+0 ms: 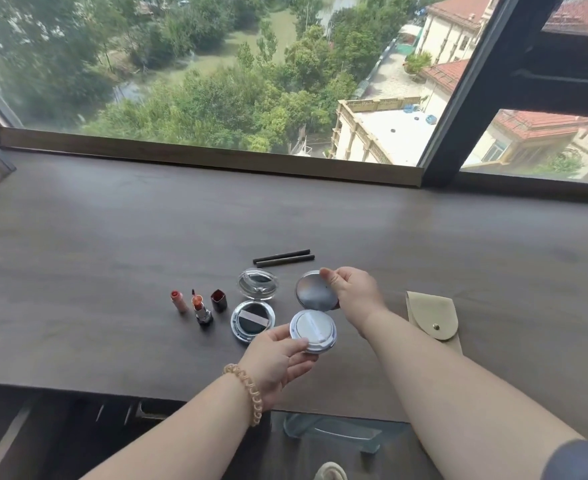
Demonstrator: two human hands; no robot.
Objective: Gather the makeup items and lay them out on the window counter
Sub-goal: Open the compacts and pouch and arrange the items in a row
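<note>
Compact (pixel 313 332) stood open between both hands: left hand (pixel 278 358) gripped its near base, right hand (pixel 353 292) pinched the far lid above the table (pixel 112 237)

Head view, looking down, near counter (pixel 112 237), facing window (pixel 216 64)

Dark wood-grain window counter (pixel 112 237), broad and matte. On it: two slim black pencils (pixel 283 256) side by side at the back; pink lipstick tube (pixel 178 301), uncapped orange lipstick (pixel 202 309) and dark red square cap (pixel 218 300) in a row; open clear-lidded round compact (pixel 253 309) beside them; beige snap-button pouch (pixel 431 315) well apart, right.
</note>
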